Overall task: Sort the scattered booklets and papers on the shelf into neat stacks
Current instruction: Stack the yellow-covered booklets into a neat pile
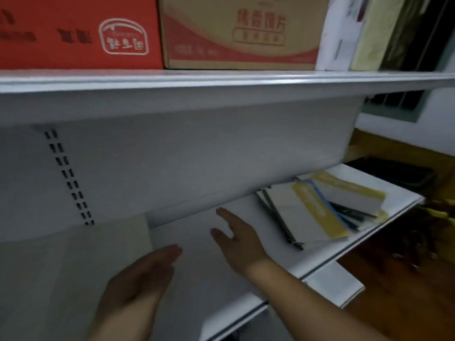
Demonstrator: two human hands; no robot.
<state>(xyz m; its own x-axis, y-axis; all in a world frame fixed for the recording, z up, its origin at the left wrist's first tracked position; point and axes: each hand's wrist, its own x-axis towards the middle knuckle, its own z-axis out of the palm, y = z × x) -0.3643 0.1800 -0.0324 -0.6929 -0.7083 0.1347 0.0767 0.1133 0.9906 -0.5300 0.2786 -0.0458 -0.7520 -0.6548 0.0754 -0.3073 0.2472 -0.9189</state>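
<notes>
**A:** Head view shows both hands over the white shelf (307,264). Do they hold something?

**B:** No. The left hand (138,281) is flat and open, fingers together, above the bare shelf near a pale sheet (73,271) that lies at the left. The right hand (240,238) is open too, its grip wide and empty, palm turned to the left.

**A:** And where are the booklets?

**B:** The pile of booklets (317,207) lies at the right end of the same shelf, apart from the right hand. It is not neat: a thick yellow and white book (349,190) sits crooked on top, a thin booklet with a yellow band is under it, and dark-edged folders (278,217) stick out at the left.

**A:** How will they handle?

**B:** I judge the thin ones light and floppy (they will bend if lifted by one corner), with smooth covers that slide easily. The thick book looks stiffer and heavier. Better to lift it off first by its long edges, then take the thin ones flat, with fingers under the spine side.
</notes>
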